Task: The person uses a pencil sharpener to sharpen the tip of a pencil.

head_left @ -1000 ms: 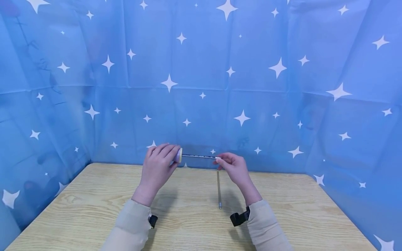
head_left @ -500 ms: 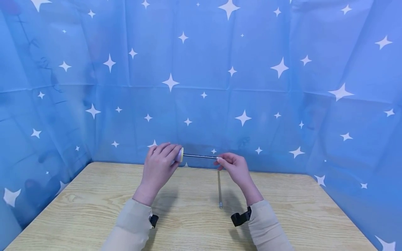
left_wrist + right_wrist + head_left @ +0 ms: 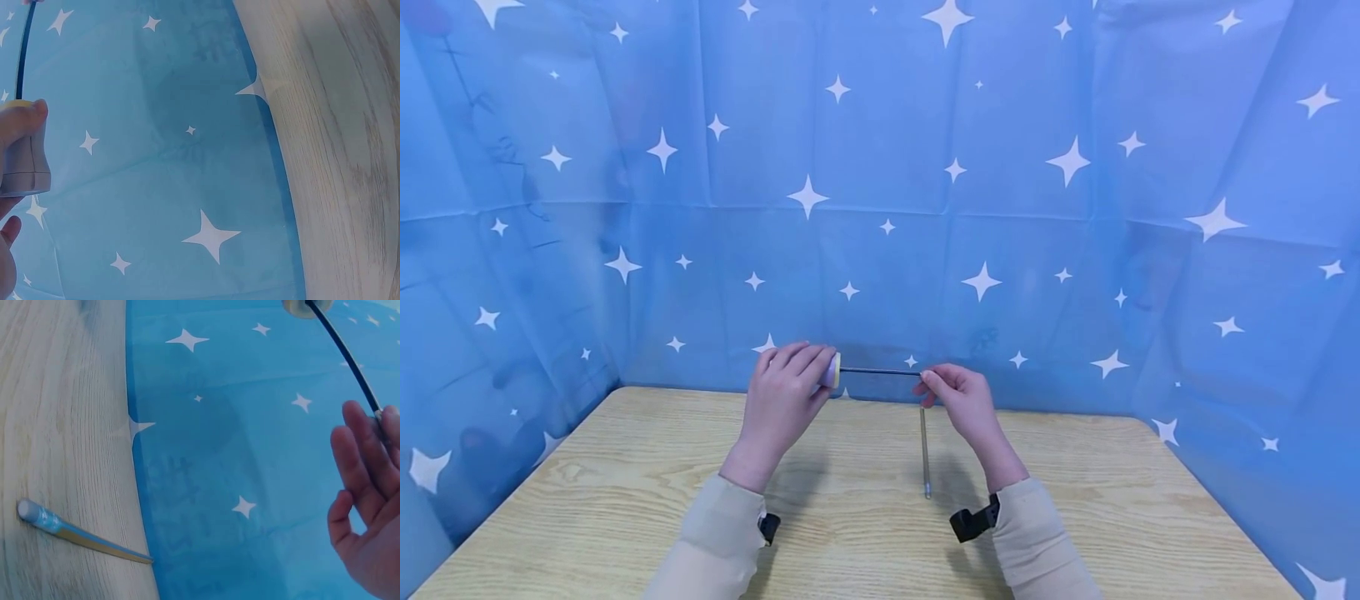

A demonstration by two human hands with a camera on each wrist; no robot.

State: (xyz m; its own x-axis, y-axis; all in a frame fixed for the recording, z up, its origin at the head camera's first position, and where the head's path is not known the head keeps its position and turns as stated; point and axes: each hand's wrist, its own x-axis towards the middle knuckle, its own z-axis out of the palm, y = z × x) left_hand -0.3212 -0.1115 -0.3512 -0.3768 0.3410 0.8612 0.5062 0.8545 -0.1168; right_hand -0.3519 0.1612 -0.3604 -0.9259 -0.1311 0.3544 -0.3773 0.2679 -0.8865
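Note:
My left hand (image 3: 781,400) grips a pale purple pencil sharpener (image 3: 831,372) with a yellow rim, held on its side above the back of the table. A dark pencil (image 3: 880,372) runs level from the sharpener's end across to my right hand (image 3: 964,402). Thumb and fingertips of that hand pinch the pencil's far end. The right wrist view shows the pencil entering the middle of the sharpener's round face (image 3: 300,307); its inserted tip is hidden. In the left wrist view, the sharpener's body (image 3: 26,164) flares toward its base.
A second pencil (image 3: 925,454), wood-coloured with an eraser end, lies on the wood-grain table (image 3: 647,467) below my right hand. Behind and beside the table hangs a blue cloth (image 3: 880,150) with white stars. Each wrist wears a black camera mount (image 3: 973,523).
The held pencil has turned about its length: white print faced me earlier, and a plain dark side does now. My right fingertips have shifted slightly. The left hand keeps its grip.

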